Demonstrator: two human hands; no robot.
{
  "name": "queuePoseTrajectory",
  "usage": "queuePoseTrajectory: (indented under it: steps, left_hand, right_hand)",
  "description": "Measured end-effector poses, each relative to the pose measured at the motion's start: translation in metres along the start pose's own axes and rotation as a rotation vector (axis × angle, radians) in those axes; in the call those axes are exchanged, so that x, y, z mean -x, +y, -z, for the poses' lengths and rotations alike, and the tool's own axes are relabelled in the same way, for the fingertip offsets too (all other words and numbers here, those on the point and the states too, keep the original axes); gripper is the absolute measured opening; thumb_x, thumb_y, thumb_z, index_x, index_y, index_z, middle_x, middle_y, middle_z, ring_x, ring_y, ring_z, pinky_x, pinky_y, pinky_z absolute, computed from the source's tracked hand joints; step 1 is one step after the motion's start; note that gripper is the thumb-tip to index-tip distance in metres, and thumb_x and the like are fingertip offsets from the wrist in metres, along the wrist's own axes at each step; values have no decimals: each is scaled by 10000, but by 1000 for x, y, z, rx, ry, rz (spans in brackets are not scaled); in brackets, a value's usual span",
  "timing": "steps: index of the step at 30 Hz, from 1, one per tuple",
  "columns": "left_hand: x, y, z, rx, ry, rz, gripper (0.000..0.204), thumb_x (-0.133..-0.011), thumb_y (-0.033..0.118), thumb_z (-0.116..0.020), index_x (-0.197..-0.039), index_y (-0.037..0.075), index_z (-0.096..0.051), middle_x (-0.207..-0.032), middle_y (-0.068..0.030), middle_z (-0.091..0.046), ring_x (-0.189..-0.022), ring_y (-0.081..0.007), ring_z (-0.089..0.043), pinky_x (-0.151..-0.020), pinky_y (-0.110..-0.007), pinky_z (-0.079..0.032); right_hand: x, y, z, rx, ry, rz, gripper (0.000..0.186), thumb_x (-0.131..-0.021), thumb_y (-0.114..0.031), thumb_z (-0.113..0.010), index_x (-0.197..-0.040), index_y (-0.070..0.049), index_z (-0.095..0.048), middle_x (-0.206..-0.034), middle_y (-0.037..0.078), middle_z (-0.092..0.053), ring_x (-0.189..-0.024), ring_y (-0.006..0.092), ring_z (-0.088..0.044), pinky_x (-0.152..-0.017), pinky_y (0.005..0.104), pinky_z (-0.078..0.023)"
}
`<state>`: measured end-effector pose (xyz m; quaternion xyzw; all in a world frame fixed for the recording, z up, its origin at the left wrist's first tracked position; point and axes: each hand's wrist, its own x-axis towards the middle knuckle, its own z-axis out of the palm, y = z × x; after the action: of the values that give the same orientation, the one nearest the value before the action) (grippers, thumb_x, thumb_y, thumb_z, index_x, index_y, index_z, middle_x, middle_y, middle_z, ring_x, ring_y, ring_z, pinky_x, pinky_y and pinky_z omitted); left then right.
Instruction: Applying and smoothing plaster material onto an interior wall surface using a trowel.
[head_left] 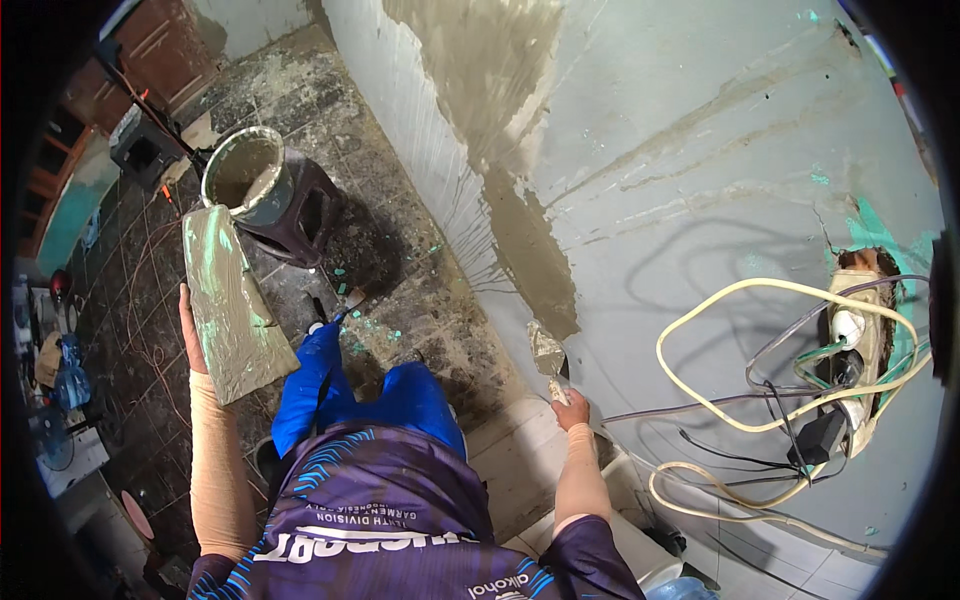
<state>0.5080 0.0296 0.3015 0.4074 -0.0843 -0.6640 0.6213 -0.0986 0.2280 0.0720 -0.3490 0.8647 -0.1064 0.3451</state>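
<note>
On the left, my left hand [191,332] grips a flat rectangular board [238,325] from behind; most of its fingers are hidden. Grey wet mortar and streaks of pale green coat the board. My right hand [572,409] is closed around the handle of a small trowel [546,352], its blade smeared with mortar and pointing away from me. That blade is close to the grey wall [680,220], just beside the lower end of a damp mortar patch [530,250]; whether it touches cannot be made out.
A bucket of mortar [243,172] stands on a dark plastic stool [300,215] beyond the board. Loose white and black cables [700,310] hang from an opened wall socket box [860,330] at right. Green flakes lie on the dirty dark tiles [400,310].
</note>
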Motion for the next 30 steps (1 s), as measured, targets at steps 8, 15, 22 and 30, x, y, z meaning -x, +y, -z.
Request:
queuePoseTrajectory:
  steps: [8, 15, 22, 30]
  left_hand:
    - [10, 10, -4, 28, 22, -56, 545, -930, 497, -433, -1274, 82, -514, -1171, -104, -602, -1028, -237, -594, -902, -369, -475]
    - [-2, -2, -8, 90, -98, 17, 527, -948, 475, -405, -1281, 80, -511, -1185, -112, -602, -1045, -242, -596, -919, -381, -474]
    - [-1, -7, -22, 93, 22, 33, 561, -902, 525, -473, -1231, 76, -548, -1106, -102, -632, -959, -241, -625, -857, -373, -502]
    - [-1, 3, -7, 126, -31, 19, 540, -924, 498, -445, -1260, 84, -530, -1144, -112, -620, -991, -247, -618, -882, -392, -493]
  right_hand:
    - [24, 11, 7, -190, 44, 123, 302, -693, -82, -639, -987, -28, -591, -680, 76, -614, -455, 143, -543, -385, 293, -436]
    - [69, -16, 51, -454, -114, 99, 335, -719, -36, -616, -1049, -35, -555, -709, 51, -600, -470, 99, -505, -396, 258, -423]
    - [36, -21, 51, -232, -87, -4, 351, -712, -74, -623, -1054, -34, -552, -731, 42, -600, -481, 102, -509, -386, 264, -433]
    - [15, 6, 34, -58, 39, 189, 352, -674, -134, -635, -1004, -23, -584, -762, 102, -638, -596, 191, -578, -535, 325, -469]
